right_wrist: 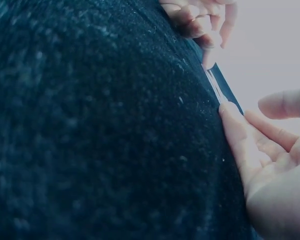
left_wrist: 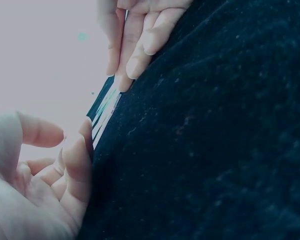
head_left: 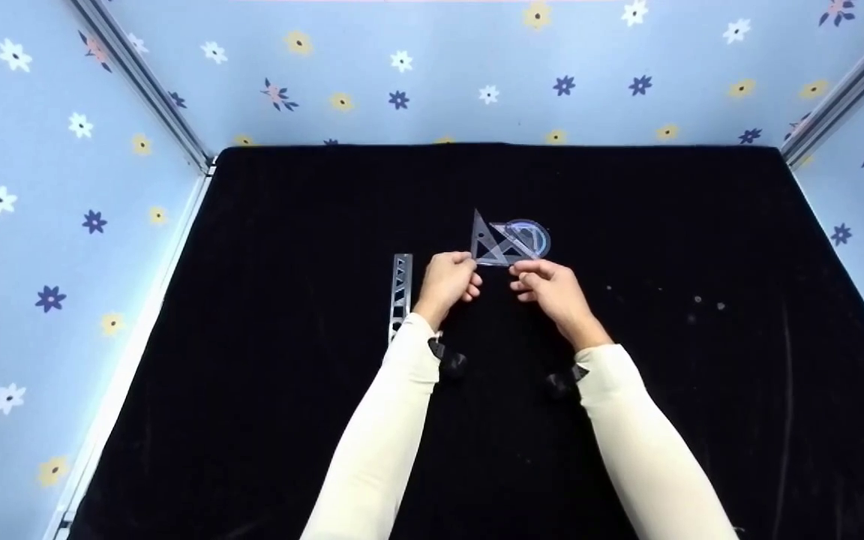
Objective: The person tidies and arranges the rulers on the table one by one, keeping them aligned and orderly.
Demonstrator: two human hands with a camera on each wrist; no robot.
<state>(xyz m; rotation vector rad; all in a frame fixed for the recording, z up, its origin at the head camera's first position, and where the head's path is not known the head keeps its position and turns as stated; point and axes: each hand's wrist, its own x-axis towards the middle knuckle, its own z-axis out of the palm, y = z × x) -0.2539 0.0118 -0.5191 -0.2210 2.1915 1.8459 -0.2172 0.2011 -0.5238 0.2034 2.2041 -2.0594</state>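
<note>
A clear set square point(head_left: 481, 238) lies on the black cloth, overlapped on its right by a second set square point(head_left: 501, 228) and a round-edged protractor point(head_left: 544, 238). My left hand point(head_left: 450, 282) touches the near left corner of the first set square with its fingertips. At the near right side of the stack, the fingertips of my right hand point(head_left: 554, 292) are right at the plastic edge. In both wrist views the thumbs stand apart from the thin edges point(left_wrist: 103, 111). Left of my left hand lies a clear ruler point(head_left: 400, 281) with cut-out shapes, its near end hidden by the sleeve.
Black cloth point(head_left: 289, 300) covers the table. Flower-patterned blue panels point(head_left: 447, 67) stand at the back and sides, with metal posts point(head_left: 154, 90) at the corners. Small pale specks point(head_left: 698, 299) dot the cloth at the right.
</note>
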